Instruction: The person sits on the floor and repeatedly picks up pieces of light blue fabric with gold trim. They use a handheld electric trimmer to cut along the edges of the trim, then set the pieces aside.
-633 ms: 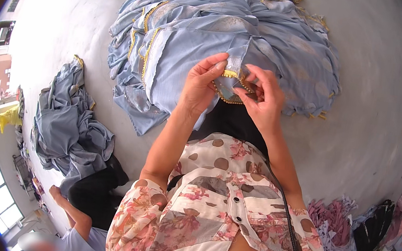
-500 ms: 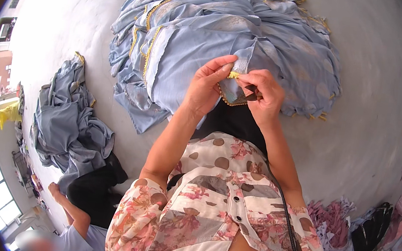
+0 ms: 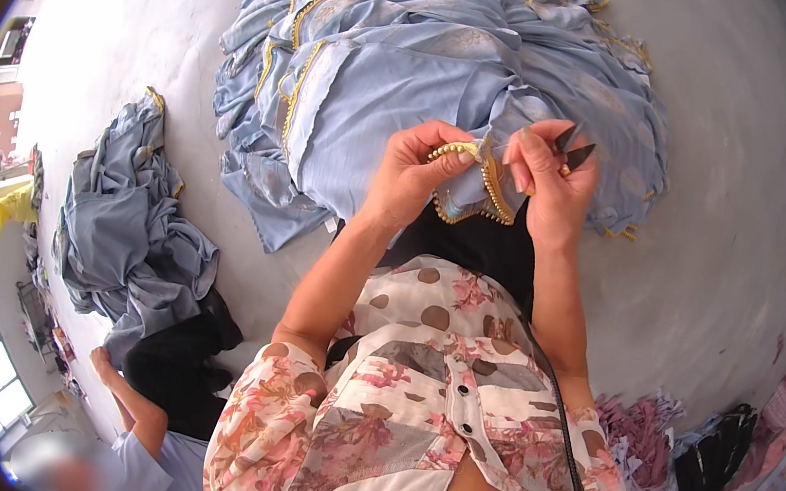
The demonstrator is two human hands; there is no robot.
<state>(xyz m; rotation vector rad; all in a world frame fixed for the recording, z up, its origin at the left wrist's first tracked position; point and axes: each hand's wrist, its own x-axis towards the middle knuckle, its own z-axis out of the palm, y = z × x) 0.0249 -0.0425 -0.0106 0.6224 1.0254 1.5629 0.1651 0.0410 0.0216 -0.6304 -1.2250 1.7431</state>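
Head view: above the wearer's dark-clad lap [image 3: 433, 243], the left hand [image 3: 405, 176] pinches yellow beaded trim [image 3: 496, 191] — a narrow grip — while the right hand [image 3: 559, 189] holds dark-bladed snips [image 3: 579, 156]. Beyond, blue cloth [image 3: 401, 99] spreads over the floor [image 3: 737, 239], well in from its right edge.

Cloth [image 3: 402, 90] pale blue, perhaps faintly patterned; trim [image 3: 495, 191] yellow; 2 blades [image 3: 579, 157] dark; blouse [image 3: 404, 318] cream, flowered pink

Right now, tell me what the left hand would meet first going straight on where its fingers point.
Past the yellow beaded edging it pinches, the left hand would probably meet the right hand first, though depth is hard to judge.
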